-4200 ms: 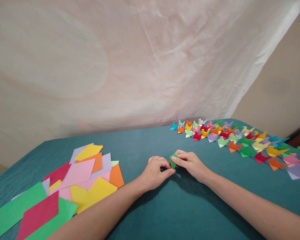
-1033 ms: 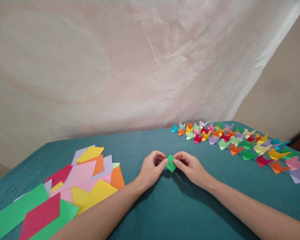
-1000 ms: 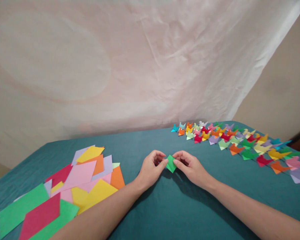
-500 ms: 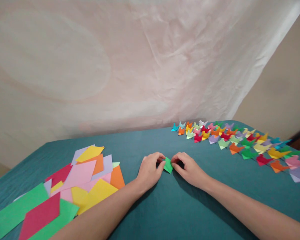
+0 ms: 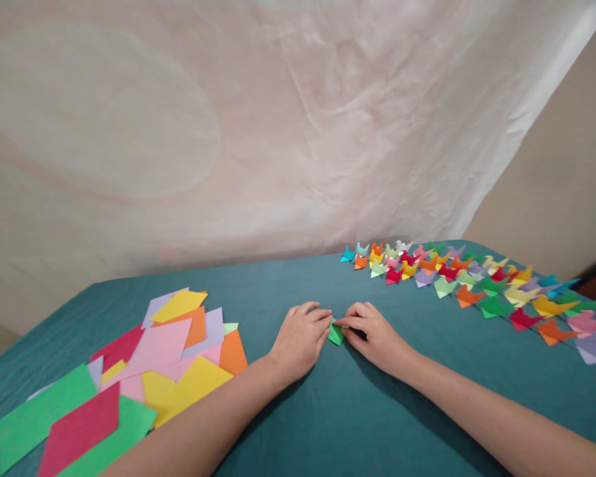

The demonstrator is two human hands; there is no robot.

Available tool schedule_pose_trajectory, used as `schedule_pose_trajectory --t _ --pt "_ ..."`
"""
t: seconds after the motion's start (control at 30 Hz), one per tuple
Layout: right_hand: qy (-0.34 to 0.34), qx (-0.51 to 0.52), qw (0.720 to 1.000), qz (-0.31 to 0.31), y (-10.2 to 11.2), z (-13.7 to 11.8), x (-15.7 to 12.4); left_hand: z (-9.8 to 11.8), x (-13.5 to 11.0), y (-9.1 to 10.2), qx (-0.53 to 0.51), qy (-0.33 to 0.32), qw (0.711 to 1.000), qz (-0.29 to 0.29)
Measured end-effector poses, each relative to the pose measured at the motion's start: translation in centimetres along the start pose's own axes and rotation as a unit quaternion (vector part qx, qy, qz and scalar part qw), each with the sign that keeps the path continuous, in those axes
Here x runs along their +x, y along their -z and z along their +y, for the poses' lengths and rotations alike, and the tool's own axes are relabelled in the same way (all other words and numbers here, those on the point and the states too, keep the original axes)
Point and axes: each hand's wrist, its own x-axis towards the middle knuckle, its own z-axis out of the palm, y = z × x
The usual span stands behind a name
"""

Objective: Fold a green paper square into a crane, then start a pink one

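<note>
Green folded paper [image 5: 336, 335], small and surely feather-light, takes centre stage; it looks crisp enough to keep a crease, yet easy to crumple, so a soft thumb-and-index hold at its nine and three o'clock edges should suit it best; and look at those fingers, the left hand [image 5: 298, 341] at nine o'clock, palm down, tips over the paper's left side; the right hand [image 5: 377, 338] at three, index reaching onto the right side, thumb just below; whether either pinches or merely presses, I cannot tell; the paper seems to rest on the teal tablecloth [image 5: 288, 437] between them; further out, loose sheets [image 5: 159, 348] overlap from eight to nine o'clock; paper birds [image 5: 447, 271] line up towards two; pale hanging cloth [image 5: 278, 132] fills twelve.
</note>
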Motion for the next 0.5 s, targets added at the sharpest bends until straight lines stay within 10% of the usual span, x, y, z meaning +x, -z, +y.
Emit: schedule_pose_trajectory --t 0.5 --pt "0.043 0.03 0.998 -0.031 1.2 0.1 0.0 0.1 -0.1 0.7 0.008 -0.079 0.997 -0.021"
